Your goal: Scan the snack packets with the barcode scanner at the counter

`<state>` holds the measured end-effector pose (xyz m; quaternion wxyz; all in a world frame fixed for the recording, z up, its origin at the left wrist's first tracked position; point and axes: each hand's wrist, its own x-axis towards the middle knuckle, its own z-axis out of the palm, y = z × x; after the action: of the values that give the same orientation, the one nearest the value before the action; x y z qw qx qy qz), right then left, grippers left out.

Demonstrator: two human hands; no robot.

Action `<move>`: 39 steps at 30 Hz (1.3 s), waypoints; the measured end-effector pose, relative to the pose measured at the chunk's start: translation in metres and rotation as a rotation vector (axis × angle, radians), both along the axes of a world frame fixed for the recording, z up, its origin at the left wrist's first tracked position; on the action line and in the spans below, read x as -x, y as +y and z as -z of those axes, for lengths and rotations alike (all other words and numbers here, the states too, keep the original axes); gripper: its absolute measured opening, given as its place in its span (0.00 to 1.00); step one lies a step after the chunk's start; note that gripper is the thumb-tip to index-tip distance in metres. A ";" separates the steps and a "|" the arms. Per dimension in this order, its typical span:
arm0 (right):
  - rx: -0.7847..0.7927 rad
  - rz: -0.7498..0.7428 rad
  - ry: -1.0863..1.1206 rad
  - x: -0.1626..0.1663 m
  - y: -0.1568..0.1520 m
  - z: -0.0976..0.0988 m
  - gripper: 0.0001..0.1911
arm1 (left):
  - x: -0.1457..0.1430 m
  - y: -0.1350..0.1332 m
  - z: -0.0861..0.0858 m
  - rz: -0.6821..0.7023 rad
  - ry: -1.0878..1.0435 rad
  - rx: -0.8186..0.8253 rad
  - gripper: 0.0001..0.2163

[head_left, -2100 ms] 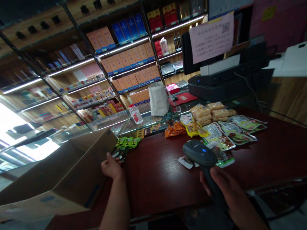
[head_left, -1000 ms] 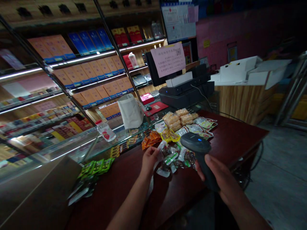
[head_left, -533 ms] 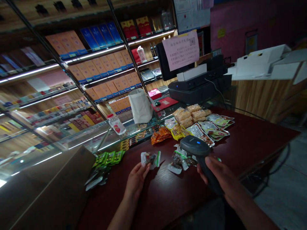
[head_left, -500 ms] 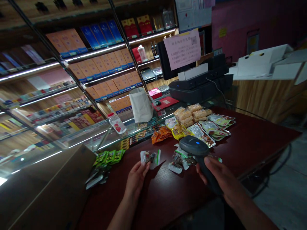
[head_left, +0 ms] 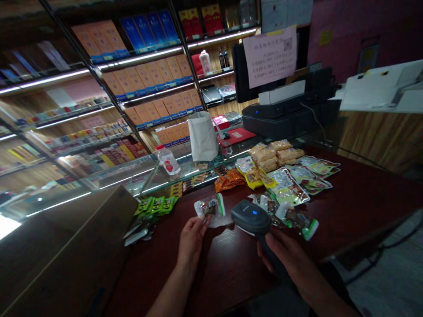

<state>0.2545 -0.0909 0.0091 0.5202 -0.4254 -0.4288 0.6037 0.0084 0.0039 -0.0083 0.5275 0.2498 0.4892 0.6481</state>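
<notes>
My left hand (head_left: 193,240) pinches the lower edge of a small clear snack packet (head_left: 209,207) with dark contents and a green strip at one end. The packet is held just above the dark red-brown table (head_left: 228,273). In my right hand (head_left: 291,257) is a black barcode scanner (head_left: 251,216) with a blue light on top, its fingers wrapped round the handle. The scanner's head points left toward the packet, a short gap apart. Behind the scanner lie more clear packets (head_left: 299,219) of the same kind, partly hidden by it.
Orange packets (head_left: 229,179), a yellow packet (head_left: 253,172), silvery pouches (head_left: 287,187) and wrapped tan snacks (head_left: 276,155) lie farther back. Green packets (head_left: 157,205) lie beside a cardboard box (head_left: 76,251) on the left. A bottle (head_left: 168,160) and white bag (head_left: 203,137) stand on the glass counter.
The scanner in my right hand has moved left and slightly down, closer to the held packet. More of the loose clear packets now shows behind it. The camera view has shifted a little.
</notes>
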 end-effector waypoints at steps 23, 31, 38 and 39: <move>-0.096 -0.066 -0.030 -0.004 -0.009 0.011 0.25 | -0.001 -0.004 0.002 -0.020 0.149 -0.136 0.10; -0.093 -0.059 -0.049 -0.009 -0.012 0.013 0.26 | 0.002 -0.001 0.007 -0.044 0.147 -0.115 0.12; 0.012 -0.087 0.003 -0.017 -0.015 0.022 0.26 | 0.009 -0.002 0.004 -0.173 0.077 -0.128 0.06; 0.025 -0.085 0.004 -0.018 -0.014 0.025 0.26 | 0.014 -0.003 0.000 -0.214 0.056 -0.134 0.05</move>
<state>0.2730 -0.1054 -0.0155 0.4894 -0.4124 -0.4379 0.6314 -0.0056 0.0011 -0.0083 0.4237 0.2491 0.4832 0.7245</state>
